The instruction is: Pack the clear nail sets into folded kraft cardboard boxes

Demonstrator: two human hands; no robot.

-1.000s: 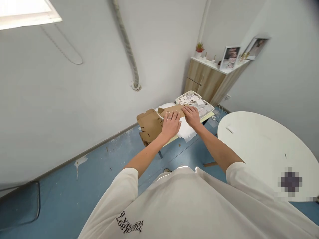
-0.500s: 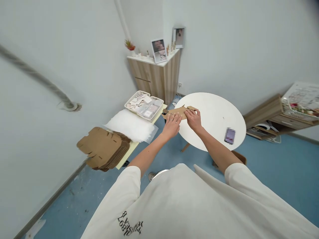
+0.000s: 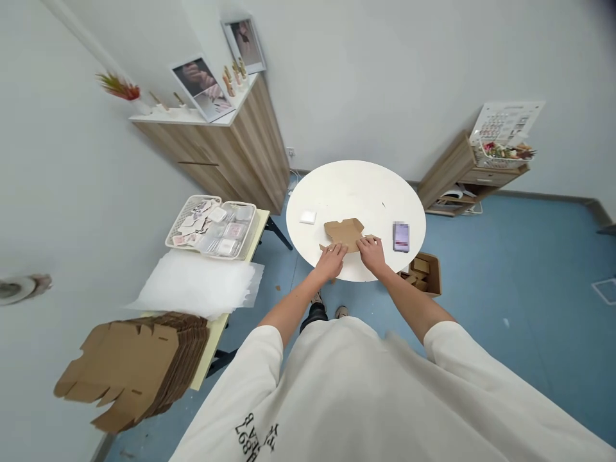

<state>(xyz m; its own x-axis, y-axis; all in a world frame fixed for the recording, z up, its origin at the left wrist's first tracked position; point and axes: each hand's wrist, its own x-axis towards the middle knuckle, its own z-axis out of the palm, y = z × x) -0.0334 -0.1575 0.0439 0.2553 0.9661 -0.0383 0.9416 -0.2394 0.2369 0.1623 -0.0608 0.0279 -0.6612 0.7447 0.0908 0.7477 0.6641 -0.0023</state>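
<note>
A partly folded brown cardboard box blank [image 3: 347,232] is over the near side of the white round table [image 3: 332,186]. My left hand [image 3: 332,260] grips its near left edge, fingers lying over the cardboard. At the near right edge my right hand [image 3: 371,255] is closed on a folded-up part of the same blank. Both thumbs are hidden. A small white packet [image 3: 308,217] lies on the table left of the cardboard. To the right of my right hand is a phone [image 3: 401,237] with a lit, blurred screen.
Left, a narrow table holds stacked flat cardboard blanks [image 3: 129,366], white sheets [image 3: 197,282] and white baskets [image 3: 226,231] of cards and packets. A carton [image 3: 433,274] with cardboard pieces stands on the floor by the round table. A wooden cabinet [image 3: 260,141] fills the corner.
My view has turned right, towards the round table. Both hands have brought the cardboard blank from between the two tables to over the round table, and it now opens away from me.
</note>
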